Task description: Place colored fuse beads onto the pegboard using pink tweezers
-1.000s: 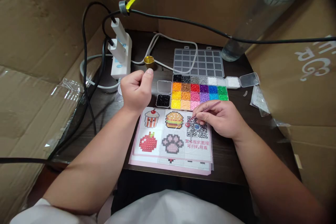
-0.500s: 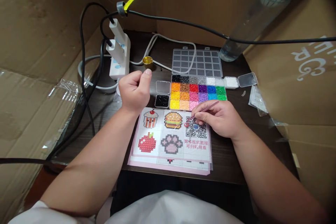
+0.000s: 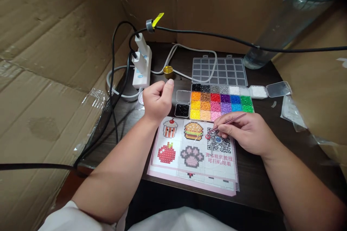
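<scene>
My right hand (image 3: pixel 244 130) is closed in a pinch around pink tweezers (image 3: pixel 230 120), held slantwise with the tips pointing down and left. Near the tips, a small ring of red beads (image 3: pixel 207 136) sits on a clear pegboard laid over the printed pattern sheet (image 3: pixel 162 172). Printed on the sheet are a cupcake, a burger, a red fruit, a paw and a QR code. My left hand (image 3: pixel 157 101) is a fist, thumb uppermost, left of the bead box (image 3: pixel 222 103); nothing shows in it. The box holds many colours of beads in compartments.
A small case of black beads (image 3: pixel 182 110) lies beside the box, a case of white beads (image 3: pixel 258 92) at its right. Behind my left fist stand a gold cup (image 3: pixel 168 72) and a power strip (image 3: pixel 142 74). A black cable (image 3: pixel 211 35) crosses above the table; cardboard walls surround it.
The whole view has shifted, so everything appears farther right and slightly lower. My left fist and my right hand with the tweezers keep nearly the same places over the table.
</scene>
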Demonstrator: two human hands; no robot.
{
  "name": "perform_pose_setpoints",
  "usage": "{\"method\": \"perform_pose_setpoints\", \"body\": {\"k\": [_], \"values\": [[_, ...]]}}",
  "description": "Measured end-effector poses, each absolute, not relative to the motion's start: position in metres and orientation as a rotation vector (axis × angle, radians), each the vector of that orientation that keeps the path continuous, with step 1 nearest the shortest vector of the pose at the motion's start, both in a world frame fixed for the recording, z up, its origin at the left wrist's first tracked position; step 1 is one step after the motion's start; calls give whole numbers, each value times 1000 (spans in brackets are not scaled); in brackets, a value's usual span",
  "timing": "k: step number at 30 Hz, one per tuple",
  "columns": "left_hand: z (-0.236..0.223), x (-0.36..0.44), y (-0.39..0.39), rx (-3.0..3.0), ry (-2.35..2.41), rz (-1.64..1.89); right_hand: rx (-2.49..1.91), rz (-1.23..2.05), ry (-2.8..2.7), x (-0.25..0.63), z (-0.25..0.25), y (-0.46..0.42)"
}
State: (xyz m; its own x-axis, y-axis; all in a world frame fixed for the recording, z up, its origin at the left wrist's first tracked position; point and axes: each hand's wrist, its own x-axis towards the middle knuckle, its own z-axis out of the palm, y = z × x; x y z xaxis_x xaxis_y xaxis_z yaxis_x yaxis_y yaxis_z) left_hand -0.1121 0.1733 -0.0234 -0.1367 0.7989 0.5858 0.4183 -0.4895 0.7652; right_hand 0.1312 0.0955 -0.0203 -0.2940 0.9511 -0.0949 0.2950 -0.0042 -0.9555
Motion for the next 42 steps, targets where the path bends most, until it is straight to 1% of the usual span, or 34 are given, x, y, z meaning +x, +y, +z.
{"method": "perform_pose_setpoints", "body": {"k": [30,35,37,42], "values": [[-22,-112,172,1778,1379,1640,-1328,1258,-1713,133,-21,96],[-22,-112,171,1766,1385,1634,-1302,1271,-1656,132,-19,96],[-22,-112,171,1755,1396,1627,-1293,1219,-1614,132,-18,96],[-19,-113,171,1753,1434,1599,-1337,969,-1378,132,-19,99]]}}
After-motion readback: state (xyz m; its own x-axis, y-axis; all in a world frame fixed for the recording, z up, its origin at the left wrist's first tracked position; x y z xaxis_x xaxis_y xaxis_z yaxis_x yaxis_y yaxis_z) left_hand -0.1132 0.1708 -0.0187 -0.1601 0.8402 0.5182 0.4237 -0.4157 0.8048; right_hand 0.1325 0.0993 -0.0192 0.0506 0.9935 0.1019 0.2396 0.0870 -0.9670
